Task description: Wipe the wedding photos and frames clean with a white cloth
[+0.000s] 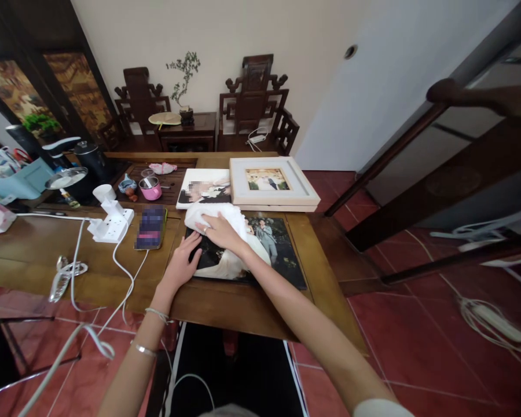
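A large dark photo print (269, 249) lies flat on the wooden table (226, 304). My right hand (220, 230) lies palm down, fingers stretched, on a white cloth (200, 215) that rests on the print's upper left part. My left hand (181, 262) lies flat with spread fingers on the print's left edge. A second photo print (204, 186) and a cream picture frame (272, 184) lie just behind it.
A phone (150, 227) and a white power strip (111, 223) with cables lie to the left. A pink pot (150, 188), cups and a kettle (89, 156) stand on a tea tray. Two carved chairs (254, 104) stand at the wall. A stair rail (438, 104) runs at right.
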Available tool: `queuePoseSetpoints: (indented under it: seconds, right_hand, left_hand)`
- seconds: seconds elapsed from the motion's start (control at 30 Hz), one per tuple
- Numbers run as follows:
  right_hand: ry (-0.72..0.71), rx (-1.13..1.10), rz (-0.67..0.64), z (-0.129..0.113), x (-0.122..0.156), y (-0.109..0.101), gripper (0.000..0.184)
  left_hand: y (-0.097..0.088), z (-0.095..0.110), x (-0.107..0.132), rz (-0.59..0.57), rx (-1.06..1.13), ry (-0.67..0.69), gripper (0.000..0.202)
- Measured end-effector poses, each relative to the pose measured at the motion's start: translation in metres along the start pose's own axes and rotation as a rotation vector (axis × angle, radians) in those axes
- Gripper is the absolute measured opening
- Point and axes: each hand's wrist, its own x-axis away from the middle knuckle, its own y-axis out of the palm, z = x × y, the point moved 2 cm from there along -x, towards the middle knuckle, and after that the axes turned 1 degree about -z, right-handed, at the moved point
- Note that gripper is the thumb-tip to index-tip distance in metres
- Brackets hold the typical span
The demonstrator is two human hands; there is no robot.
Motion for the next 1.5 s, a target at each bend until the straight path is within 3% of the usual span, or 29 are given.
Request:
queuePoseSetpoints:
  seconds: [0.1, 0.2, 0.4, 0.5, 0.6, 0.77, 0.9, 1.03, 1.17, 1.33, 1.43, 1.5]
  right_hand:
    - [0.002, -0.038, -0.013, 0.0, 0.005, 0.0, 0.03]
    - [0.062, -0.059, -0.008, 0.019, 0.031, -0.012, 0.031]
    - [0.248, -0.052, 0.065, 0.082, 0.094, -0.064, 0.042]
    - [0.297, -0.041, 0.096, 0.097, 0.115, -0.086, 0.045]
    - [0.289, -0.042, 0.074, 0.088, 0.136, -0.088, 0.042]
    - [0.24, -0.038, -0.021, 0.036, 0.188, -0.064, 0.029]
    - [0.098, -0.021, -0.184, 0.004, 0.219, -0.055, 0.026]
    - [0.176, -0.1, -0.15, 0.02, 0.209, -0.063, 0.031]
    - [0.227, -0.137, -0.065, 0.057, 0.163, -0.078, 0.045]
    - [0.255, -0.111, 0.031, 0.089, 0.106, -0.095, 0.048]
    - [0.25, -0.095, 0.059, 0.095, 0.097, -0.094, 0.044]
    - [0.237, -0.081, 0.061, 0.092, 0.106, -0.087, 0.04]
  left_hand:
    - [0.0, 0.0, 0.0, 0.003, -0.002, -0.005, 0.039]
    - [0.0, 0.001, 0.0, 0.003, 0.005, -0.003, 0.038]
    - [0.0, 0.002, -0.002, 0.003, 0.022, 0.006, 0.037]
    - [0.0, 0.003, -0.002, 0.013, 0.027, 0.011, 0.036]
    - [-0.001, 0.003, -0.003, 0.015, 0.03, 0.011, 0.035]
    - [-0.001, 0.004, -0.003, 0.008, 0.026, 0.0, 0.034]
    - [-0.002, 0.005, -0.003, -0.009, 0.025, -0.014, 0.034]
    - [-0.002, 0.006, -0.003, -0.026, 0.027, -0.005, 0.034]
    - [-0.002, 0.004, -0.003, -0.027, 0.03, 0.005, 0.034]
    - [-0.002, 0.003, -0.002, -0.018, 0.032, 0.01, 0.034]
    - [-0.002, 0.003, -0.002, -0.008, 0.033, 0.008, 0.034]
    - [-0.002, 0.003, -0.002, 0.0, 0.036, 0.003, 0.034]
